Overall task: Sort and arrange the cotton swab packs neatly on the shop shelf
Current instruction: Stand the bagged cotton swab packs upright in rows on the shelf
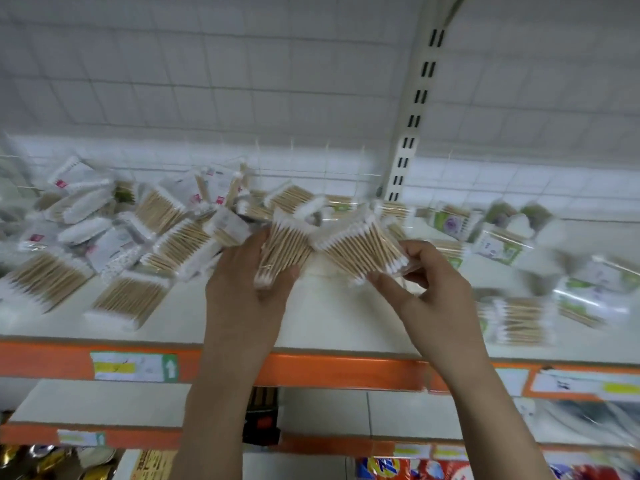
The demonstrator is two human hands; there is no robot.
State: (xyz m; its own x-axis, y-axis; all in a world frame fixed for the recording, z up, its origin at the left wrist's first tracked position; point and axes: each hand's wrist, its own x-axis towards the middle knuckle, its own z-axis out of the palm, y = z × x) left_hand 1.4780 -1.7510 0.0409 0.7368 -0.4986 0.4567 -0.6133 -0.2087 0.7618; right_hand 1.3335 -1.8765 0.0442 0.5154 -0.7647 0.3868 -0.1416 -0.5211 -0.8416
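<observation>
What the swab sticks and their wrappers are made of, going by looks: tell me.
Swab sticks in the pack held by the left hand, pack: tan and matte, likely wood or bamboo, with white, cotton-like tips. The wrapper on the pack in the right hand, pack: clear, glossy film, probably thin plastic, since the sticks show through it. Motion blur hides finer texture.
</observation>
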